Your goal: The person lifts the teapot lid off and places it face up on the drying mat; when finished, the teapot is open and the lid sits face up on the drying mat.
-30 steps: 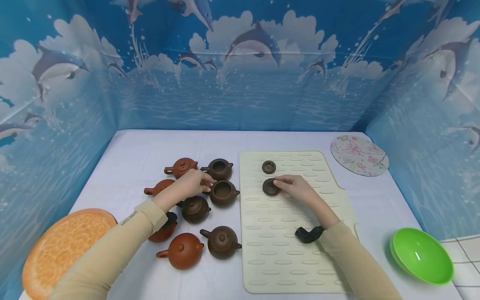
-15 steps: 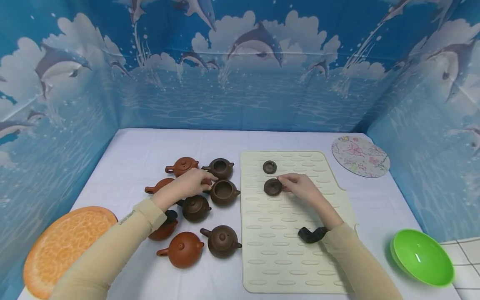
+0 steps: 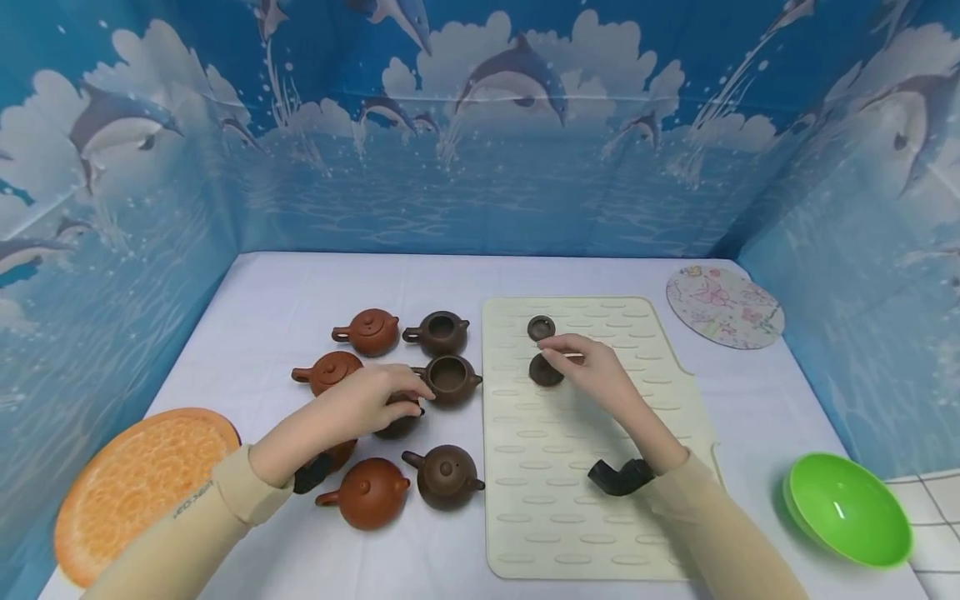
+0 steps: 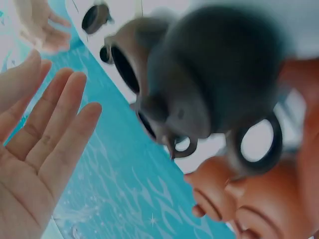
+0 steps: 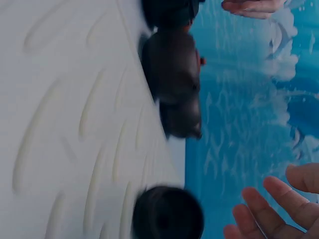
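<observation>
My left hand (image 3: 371,402) hovers over a dark brown lidded teapot (image 3: 397,427), which it partly hides. Its fingers are loose and hold nothing; in the left wrist view they lie straight, apart from the teapot (image 4: 229,74). Two brown teapots without lids, a nearer one (image 3: 450,381) and a farther one (image 3: 441,333), stand beyond. My right hand (image 3: 588,371), fingers extended, is just above a dark brown teapot lid (image 3: 545,372) on the cream mat (image 3: 540,517). The right wrist view shows that lid (image 5: 167,214) apart from the fingers. Another lid (image 3: 541,328) lies behind it.
Several reddish clay teapots, one in front (image 3: 367,493) and one at the back (image 3: 372,332), stand at left, some partly behind my left arm. A lidded brown teapot (image 3: 447,477) stands near the mat's left edge. A green bowl (image 3: 847,510), patterned disc (image 3: 723,306) and orange round mat (image 3: 142,492) lie outward.
My left hand has left the open teapot's handle side and come nearer, over the lidded brown teapot. My right hand has let go of the lid and risen slightly off it.
</observation>
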`<state>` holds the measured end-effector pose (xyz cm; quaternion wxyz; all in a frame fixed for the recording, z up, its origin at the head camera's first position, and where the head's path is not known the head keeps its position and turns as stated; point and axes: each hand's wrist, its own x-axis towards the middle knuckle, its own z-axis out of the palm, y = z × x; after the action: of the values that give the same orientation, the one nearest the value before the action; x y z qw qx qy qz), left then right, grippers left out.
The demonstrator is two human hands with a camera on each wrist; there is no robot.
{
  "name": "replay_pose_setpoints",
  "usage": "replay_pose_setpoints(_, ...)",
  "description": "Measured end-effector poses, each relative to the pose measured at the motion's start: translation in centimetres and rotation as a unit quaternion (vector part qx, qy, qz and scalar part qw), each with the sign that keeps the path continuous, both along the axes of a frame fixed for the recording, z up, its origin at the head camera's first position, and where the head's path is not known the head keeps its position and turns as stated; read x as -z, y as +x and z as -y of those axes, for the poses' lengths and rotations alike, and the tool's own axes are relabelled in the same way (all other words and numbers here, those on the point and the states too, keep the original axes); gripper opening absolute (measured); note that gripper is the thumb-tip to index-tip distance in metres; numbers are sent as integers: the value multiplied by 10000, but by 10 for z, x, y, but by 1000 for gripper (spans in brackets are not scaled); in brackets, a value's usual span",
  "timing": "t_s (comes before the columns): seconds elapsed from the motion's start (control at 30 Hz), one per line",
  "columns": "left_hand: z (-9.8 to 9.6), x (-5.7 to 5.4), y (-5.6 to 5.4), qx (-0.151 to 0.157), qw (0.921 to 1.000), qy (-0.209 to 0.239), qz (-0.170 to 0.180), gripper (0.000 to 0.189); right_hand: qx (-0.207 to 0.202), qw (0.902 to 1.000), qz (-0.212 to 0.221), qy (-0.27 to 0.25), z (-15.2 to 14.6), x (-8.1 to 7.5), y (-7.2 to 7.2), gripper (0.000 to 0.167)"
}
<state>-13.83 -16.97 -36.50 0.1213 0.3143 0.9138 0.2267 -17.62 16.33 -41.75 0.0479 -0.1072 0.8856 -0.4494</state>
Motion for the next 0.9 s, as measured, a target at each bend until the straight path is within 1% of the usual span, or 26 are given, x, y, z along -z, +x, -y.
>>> replay_pose_setpoints(0.07,2,5,10,95,9999,72,21,22,-269,9996,0,-62,9,-4,7,29)
replay_pose_setpoints(0.17,6,16,24,213,9995,186,116,22,-768,9969,57,-172,21,-7,19,26)
replay_pose_setpoints(0.23,9,24,31,216,9994,181,185,22,-1064,9939,143,-242,28,-8,26,24)
replay_pose_setpoints(0.33,11,34,39,82,9993,123,339,23,-1469,9886,175,-278,38,-7,35,23)
replay_pose_setpoints(0.4,11,40,41,-17,9992,94,378,24,-1745,9840,164,-320,44,-6,41,23)
replay_pose_setpoints(0.47,10,45,42,-44,9993,83,357,25,-2006,9790,153,-338,50,-5,46,23)
replay_pose_setpoints(0.6,7,52,41,59,9994,206,285,25,-2475,9681,256,-308,64,0,57,22)
replay_pose_setpoints(0.73,3,57,42,133,9990,330,275,26,-2794,9594,295,-250,75,5,65,22)
replay_pose_setpoints(0.8,3,58,42,142,9990,353,252,26,-2903,9563,206,-266,79,6,67,22)
replay_pose_setpoints(0.9,2,60,42,129,9988,402,236,26,-2970,9546,-3,-246,83,9,70,21)
